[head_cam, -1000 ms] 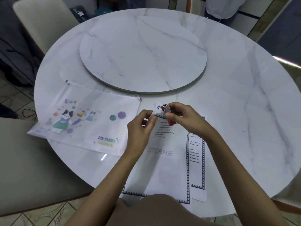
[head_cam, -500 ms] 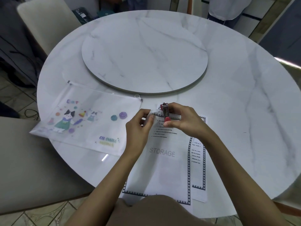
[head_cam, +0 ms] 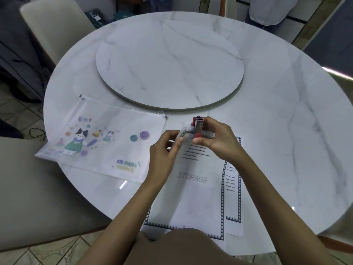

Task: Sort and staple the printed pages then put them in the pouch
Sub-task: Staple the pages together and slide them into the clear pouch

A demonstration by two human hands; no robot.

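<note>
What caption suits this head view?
Right hand presses a red stapler onto the printed pages' corner, left hand steadying it.

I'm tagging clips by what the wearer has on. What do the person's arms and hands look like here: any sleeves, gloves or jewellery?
Both forearms are bare right to the bottom edge of the picture, so no sleeve shows. The left hand and right hand are ungloved. No watch, bracelet or ring is visible on either wrist or on the fingers that show.
</note>
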